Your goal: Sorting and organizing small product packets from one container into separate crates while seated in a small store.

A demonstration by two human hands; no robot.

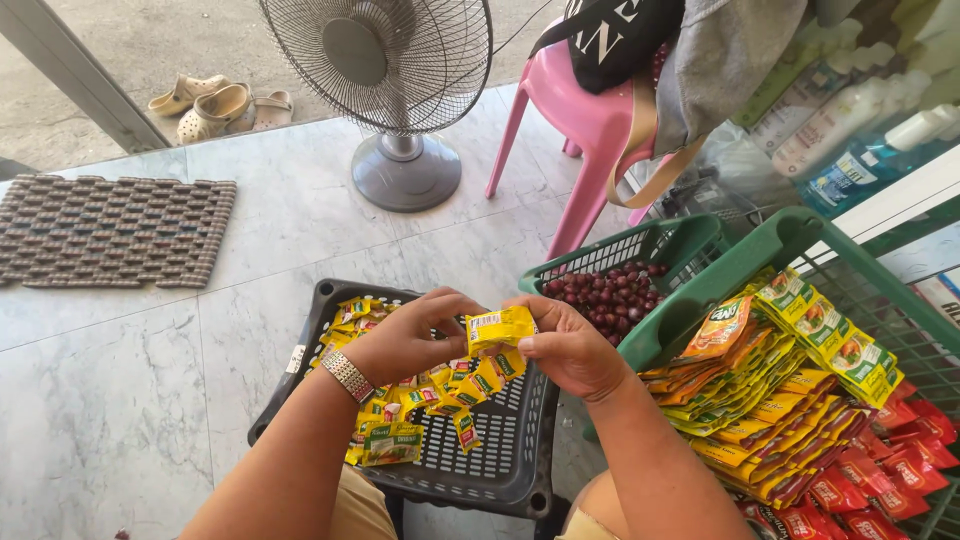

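Head camera looks down at our two hands over a black plastic crate (500, 460) that rests on our lap, above a pale marble floor (120, 400). Our left hand (405, 340), with a metal watch band (347, 375) at the wrist, and our right hand (570, 350) meet above the crate's far right corner. Between them we hold a small yellow sachet (500, 327): the left fingertips pinch its left edge, the right thumb and forefinger are clamped on its right edge. From it a strip of joined yellow sachets (480, 385) hangs down toward the crate's grid floor. More yellow and green sachets (385, 440) lie heaped along the crate's left side and far left corner.

Just right of our right forearm stands a green basket (790, 235) packed with orange, yellow and red drink-mix packets (760, 400), stacked upright in rows. Behind it, a second green basket (690, 240) holds small red onions (610, 295). Farther off on the floor we note a pedestal fan (395, 90), a pink plastic chair (580, 110) with bags on it, a brown woven mat (110, 230), and beige clogs (215, 105) beyond the doorway.
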